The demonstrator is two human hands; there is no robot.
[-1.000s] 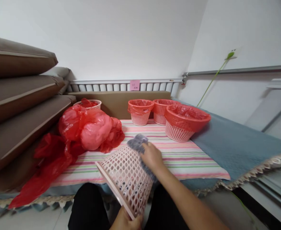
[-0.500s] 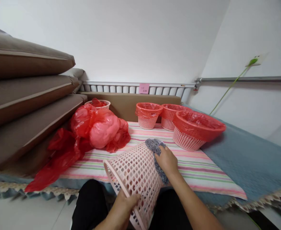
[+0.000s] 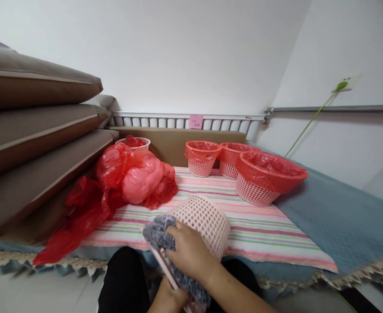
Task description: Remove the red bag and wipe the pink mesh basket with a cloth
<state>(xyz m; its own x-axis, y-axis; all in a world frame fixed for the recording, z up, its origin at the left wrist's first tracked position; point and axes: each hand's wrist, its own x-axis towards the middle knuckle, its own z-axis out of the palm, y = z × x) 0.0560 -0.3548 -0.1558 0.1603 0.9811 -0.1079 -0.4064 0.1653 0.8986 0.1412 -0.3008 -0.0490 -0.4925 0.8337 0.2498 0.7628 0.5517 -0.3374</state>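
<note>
A pale pink perforated plastic basket [image 3: 207, 217] lies tipped on its side over my lap, its rim toward me and its base pointing away. My left hand [image 3: 172, 298] grips the rim at the bottom of the view, thumb outside; its other fingers are mostly hidden. My right hand [image 3: 189, 252] is closed on a grey fuzzy cloth [image 3: 159, 232], pressing it to the basket's outer wall close to the rim. Part of the cloth hangs below the right wrist and covers some of the basket's side.
Crumpled red plastic bags [image 3: 142, 178] lie to the left, before another pink basket [image 3: 142, 145]. Three baskets lined with red bags, the nearest one [image 3: 260, 191] at right, stand on the striped cloth [image 3: 207, 184]. Stacked brown cushions [image 3: 41, 126] rise at far left.
My right hand and the grey cloth have moved from the basket's base end toward me and left, to its rim. The left hand still grips the rim, slightly lower.
</note>
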